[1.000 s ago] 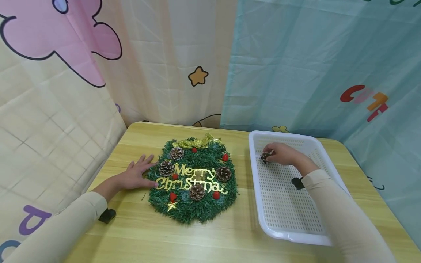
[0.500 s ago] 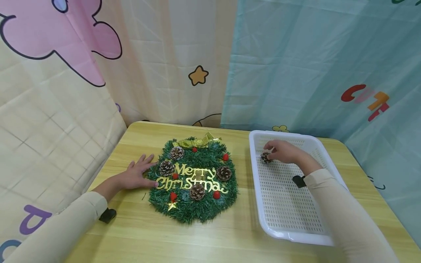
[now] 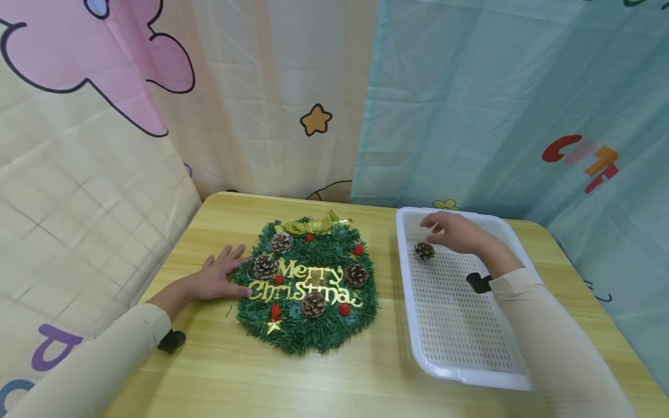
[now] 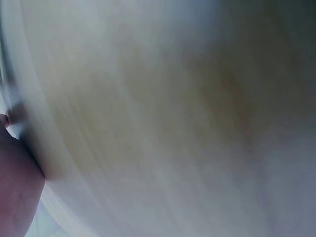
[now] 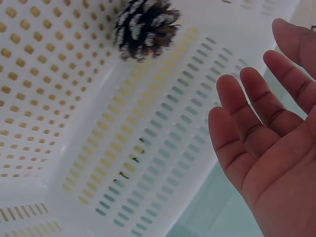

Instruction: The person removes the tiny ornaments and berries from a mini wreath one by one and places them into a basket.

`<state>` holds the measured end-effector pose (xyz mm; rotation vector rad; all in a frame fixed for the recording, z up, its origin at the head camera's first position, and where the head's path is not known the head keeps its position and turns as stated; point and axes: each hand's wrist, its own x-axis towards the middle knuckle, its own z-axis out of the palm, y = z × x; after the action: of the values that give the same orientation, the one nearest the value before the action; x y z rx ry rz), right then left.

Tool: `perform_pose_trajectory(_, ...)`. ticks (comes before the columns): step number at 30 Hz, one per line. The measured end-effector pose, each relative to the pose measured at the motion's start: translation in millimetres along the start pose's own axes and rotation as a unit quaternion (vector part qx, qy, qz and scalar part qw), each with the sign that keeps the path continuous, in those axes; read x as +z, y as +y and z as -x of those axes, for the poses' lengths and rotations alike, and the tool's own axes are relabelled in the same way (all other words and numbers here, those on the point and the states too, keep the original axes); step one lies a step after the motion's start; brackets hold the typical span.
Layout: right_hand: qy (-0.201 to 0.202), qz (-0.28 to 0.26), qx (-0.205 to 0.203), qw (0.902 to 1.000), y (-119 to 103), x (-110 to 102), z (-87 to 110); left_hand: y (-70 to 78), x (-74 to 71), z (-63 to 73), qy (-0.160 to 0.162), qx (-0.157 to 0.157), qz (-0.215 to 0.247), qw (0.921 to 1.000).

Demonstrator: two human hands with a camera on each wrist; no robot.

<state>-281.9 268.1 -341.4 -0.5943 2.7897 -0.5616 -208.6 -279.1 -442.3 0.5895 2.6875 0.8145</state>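
Observation:
A green tinsel wreath (image 3: 308,337) with gold "Merry Christmas" lettering, pinecones, red balls and a gold bow lies flat on the table. My left hand (image 3: 216,278) rests at its left edge, fingers spread, fingertips touching the greenery. On the right stands a white perforated plastic basket (image 3: 457,316). One loose pinecone (image 3: 424,251) lies inside it near the left wall. Just above and beyond that pinecone, my right hand (image 3: 457,232) hovers with relaxed fingers and holds nothing. In the right wrist view the pinecone (image 5: 147,28) sits apart from the fingers. The left wrist view is blurred.
Both things stand on a light wooden table (image 3: 334,383). Patterned curtains (image 3: 272,104) hang right behind its far edge. A black wrist camera (image 3: 171,342) sits under the left sleeve and another (image 3: 478,283) under the right. The basket's raised rim surrounds the loose pinecone.
My right hand has let go of the pinecone and lifted up and away from it. The pinecone now lies in the basket. My left hand and the wreath have stayed put.

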Motion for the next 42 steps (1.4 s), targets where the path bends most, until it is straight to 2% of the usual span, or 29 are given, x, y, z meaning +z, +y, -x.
perform_pose_trajectory(6, 0.004, -0.009, -0.013, 0.9999, -13.3, -5.2, 2.9, -1.0, -0.5, -0.2, 0.000, -0.002, -0.001, 1.0000)
perform_pose_trajectory(17, 0.009, 0.030, -0.067, 0.9973, -45.6, -10.5, 11.5, -1.3, 0.1, 0.2, 0.001, -0.004, -0.001, 1.0000)
perform_pose_trajectory(33, 0.009, 0.071, -0.142, 0.9873, -91.3, -8.1, 21.5, -1.0, 1.0, 0.9, 0.002, 0.001, -0.003, 1.0000)
perform_pose_trajectory(42, 0.001, 0.089, -0.187, 0.9782, -107.9, -3.1, 22.2, -1.2, 0.9, 0.0, 0.002, -0.002, -0.008, 1.0000)
